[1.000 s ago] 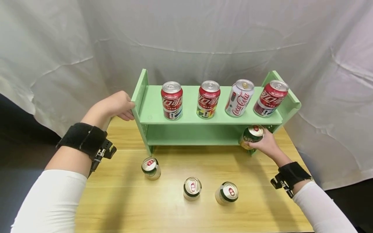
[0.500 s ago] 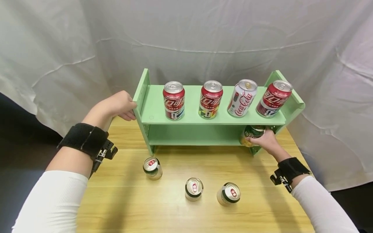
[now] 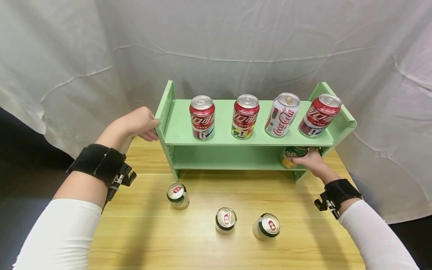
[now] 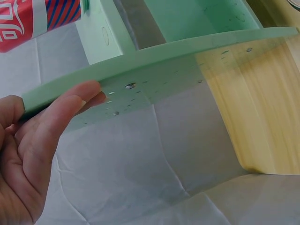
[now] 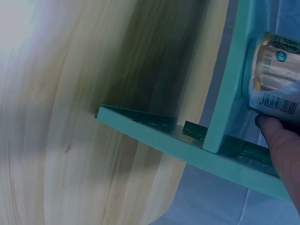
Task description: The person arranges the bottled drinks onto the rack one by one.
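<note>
Under the shelf's [image 3: 249, 140] right end, right hand [image 3: 312, 162] grips green can [image 3: 291, 156].

place: staged recording setup | cues: white cloth backdrop [image 3: 236, 33], wooden table [image 3: 152, 240], green shelf [image 3: 249, 140]

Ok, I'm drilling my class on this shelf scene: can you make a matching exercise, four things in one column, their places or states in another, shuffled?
Things:
1. white Coca-Cola can
2. green-and-gold can
3. left hand
4. three green-topped cans

Places or states:
A. on the wooden table
B. touching the left side panel of the green shelf
C. on the top board, third from left
D. gripped by the right hand, on the lower shelf

Pairs: 1-C, 2-D, 3-B, 4-A
</note>
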`<state>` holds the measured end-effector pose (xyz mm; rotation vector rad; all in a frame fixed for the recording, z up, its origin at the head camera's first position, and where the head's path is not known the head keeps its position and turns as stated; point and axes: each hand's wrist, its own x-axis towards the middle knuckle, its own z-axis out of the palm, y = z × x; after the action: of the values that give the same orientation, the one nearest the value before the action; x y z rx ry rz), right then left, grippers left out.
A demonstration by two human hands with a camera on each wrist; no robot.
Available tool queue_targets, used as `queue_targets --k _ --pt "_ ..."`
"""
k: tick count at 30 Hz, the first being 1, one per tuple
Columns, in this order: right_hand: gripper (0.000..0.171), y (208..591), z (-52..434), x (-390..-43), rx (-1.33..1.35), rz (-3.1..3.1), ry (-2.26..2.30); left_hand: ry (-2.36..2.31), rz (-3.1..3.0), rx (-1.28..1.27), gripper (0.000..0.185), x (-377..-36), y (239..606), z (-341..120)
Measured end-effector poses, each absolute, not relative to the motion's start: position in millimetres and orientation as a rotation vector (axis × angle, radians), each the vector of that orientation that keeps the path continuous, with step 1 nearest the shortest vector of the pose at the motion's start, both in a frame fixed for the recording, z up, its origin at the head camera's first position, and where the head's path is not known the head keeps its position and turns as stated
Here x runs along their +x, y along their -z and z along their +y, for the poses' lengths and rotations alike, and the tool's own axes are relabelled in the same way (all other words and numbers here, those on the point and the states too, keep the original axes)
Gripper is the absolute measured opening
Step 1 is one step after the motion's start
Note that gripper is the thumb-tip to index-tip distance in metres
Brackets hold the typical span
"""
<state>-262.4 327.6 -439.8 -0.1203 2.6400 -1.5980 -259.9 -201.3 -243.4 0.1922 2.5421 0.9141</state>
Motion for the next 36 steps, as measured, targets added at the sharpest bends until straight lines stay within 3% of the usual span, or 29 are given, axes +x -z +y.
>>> queue_targets --k 3,10,23,36 --pt "0.093 437.2 326.7 -262.9 -0.066 2.552 1.651 -0.925 2.537 0.189 0.030 -260.2 243.6 -201.0" --pt "0.065 429.9 327.7 -267.9 -0.048 2.325 1.814 -0.946 2.527 0.189 0.030 -261.4 244.4 -199.6" --pt "0.054 428.5 329.4 -270.4 -0.077 2.150 1.904 -0.941 2.530 0.174 0.032 -259.9 243.8 -199.5" --pt "0.074 440.1 322.1 -258.1 -0.017 2.435 1.882 -0.936 2.540 0.178 0.031 -259.3 242.8 -199.4"
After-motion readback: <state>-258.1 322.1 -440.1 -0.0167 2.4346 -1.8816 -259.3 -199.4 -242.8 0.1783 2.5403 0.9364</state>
